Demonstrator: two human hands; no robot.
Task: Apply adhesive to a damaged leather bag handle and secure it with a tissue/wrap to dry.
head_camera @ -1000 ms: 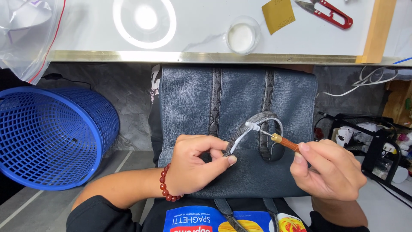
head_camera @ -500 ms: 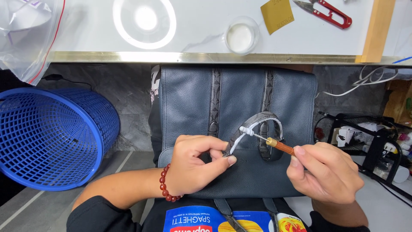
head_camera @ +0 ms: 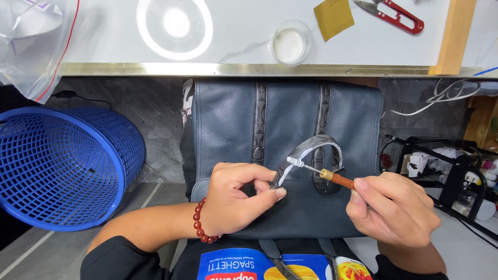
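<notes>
From the head camera, a dark blue-grey leather bag (head_camera: 233, 119) with two snakeskin-patterned strips lies across the lap, below the table edge (head_camera: 249, 69). The left hand (head_camera: 233, 202) pinches the bag's arched handle strap (head_camera: 311, 150) at its lower end. At three o'clock, the right hand (head_camera: 394, 212) grips a wooden-handled applicator tool (head_camera: 337, 179) — tip touching the strap's pale edge.

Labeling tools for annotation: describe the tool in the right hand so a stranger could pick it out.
Start at the dark leather bag on the lap. Over its curved strap, the right hand holds a thin tool: orange-brown handle, brass collar, metal tip, unlike the red snips on the table.
</notes>
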